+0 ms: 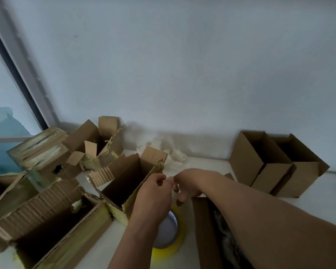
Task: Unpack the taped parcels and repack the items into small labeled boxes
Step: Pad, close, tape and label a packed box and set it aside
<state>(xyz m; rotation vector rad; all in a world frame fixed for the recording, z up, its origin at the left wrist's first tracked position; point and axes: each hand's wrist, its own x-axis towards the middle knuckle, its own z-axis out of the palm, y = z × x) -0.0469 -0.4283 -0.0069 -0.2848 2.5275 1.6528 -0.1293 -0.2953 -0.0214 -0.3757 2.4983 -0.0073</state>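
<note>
Head view: left hand (pixel 153 193) and right hand (pixel 188 183) pinch together, grasp unclear, above yellow tape roll (pixel 179 241); torn corrugated box (pixel 124 177) beside, 2 smooth boxes (pixel 275 164) right

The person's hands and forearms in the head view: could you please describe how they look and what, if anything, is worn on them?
Both the left hand and the right hand are bare, with no gloves. No rings, watch or bracelet can be seen. Both forearms are uncovered as far as the frame shows, so no sleeve is in view. No markings show, though the picture is somewhat soft.
</note>
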